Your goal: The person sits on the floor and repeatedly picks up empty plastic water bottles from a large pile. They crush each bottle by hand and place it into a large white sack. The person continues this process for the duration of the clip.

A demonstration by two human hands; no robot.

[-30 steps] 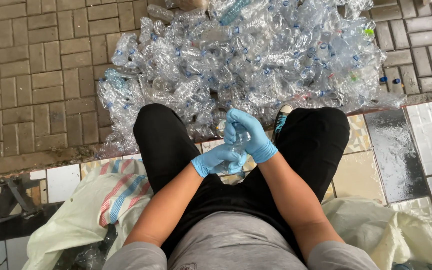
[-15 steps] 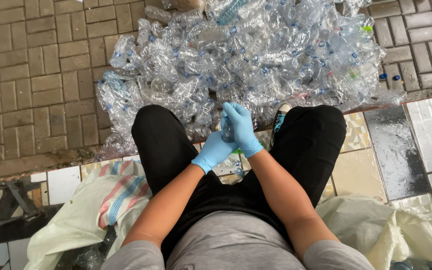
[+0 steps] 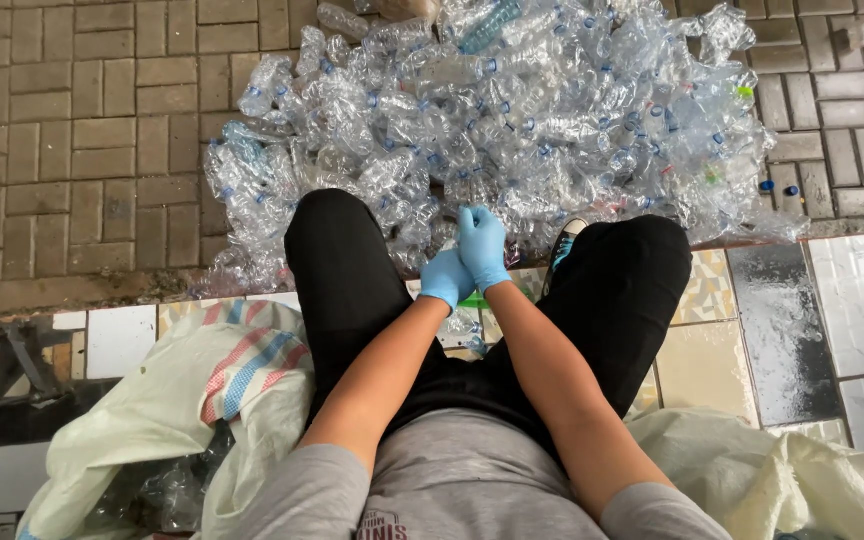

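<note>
I sit with my knees apart in black trousers, facing a big heap of crushed clear plastic bottles (image 3: 512,110) on the brick paving. Both my hands wear blue gloves and meet between my knees at the near edge of the heap. My right hand (image 3: 482,245) is stretched forward with straight fingers, their tips touching the nearest bottles. My left hand (image 3: 446,278) is curled against the right hand's palm side; what it holds, if anything, is hidden. A flattened clear bottle (image 3: 464,325) lies on the tiles just below the hands.
A pale sack with a red and blue striped patch (image 3: 222,375) lies open at my left, with clear plastic inside. Another pale sack (image 3: 792,470) sits at my right. Loose bottle caps (image 3: 778,188) lie right of the heap. Patterned tiles (image 3: 782,320) border the paving.
Both hands have moved forward from between my thighs to the heap's edge. The clear bottle seen between them a second ago no longer shows in them.
</note>
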